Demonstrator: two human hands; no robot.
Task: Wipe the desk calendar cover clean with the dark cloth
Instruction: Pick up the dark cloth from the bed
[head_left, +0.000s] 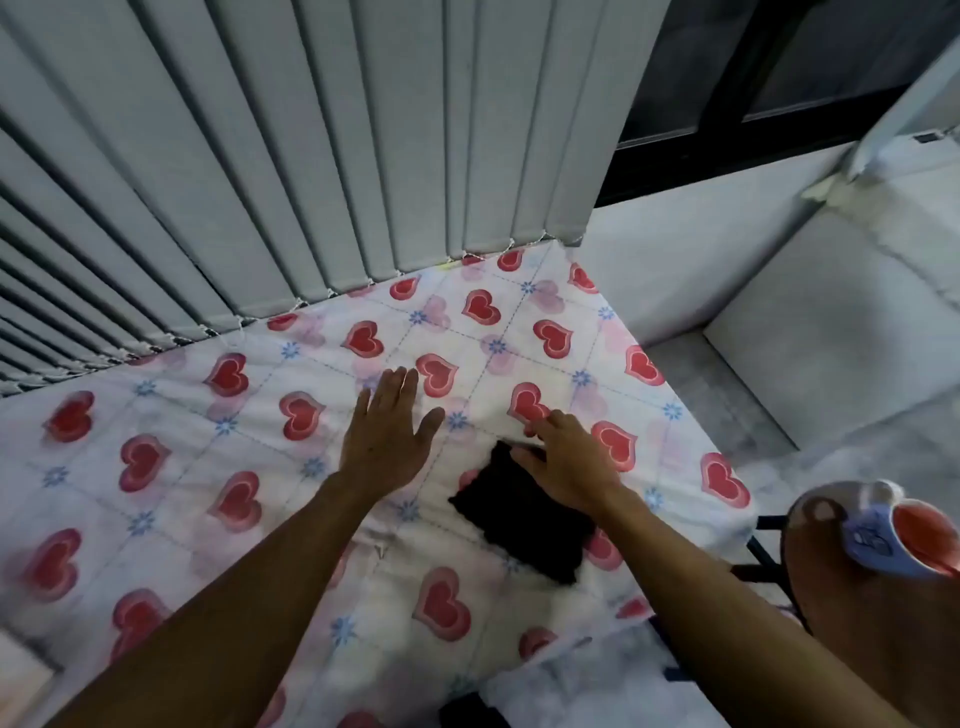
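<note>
A dark cloth (524, 519) lies folded on a bed covered by a white sheet (208, 467) printed with red hearts. My right hand (563, 460) rests over the cloth's far edge, fingers spread and touching it; I cannot tell whether it grips the cloth. To the left of the cloth, my left hand (387, 434) hovers flat with its fingers apart and holds nothing. No desk calendar shows in this view.
Grey vertical blinds (311, 156) hang along the bed's far side. A round brown stool (857, 597) at the right carries a mug with orange inside (904, 535). White furniture (831, 338) and a dark window (753, 78) stand beyond the bed's right corner.
</note>
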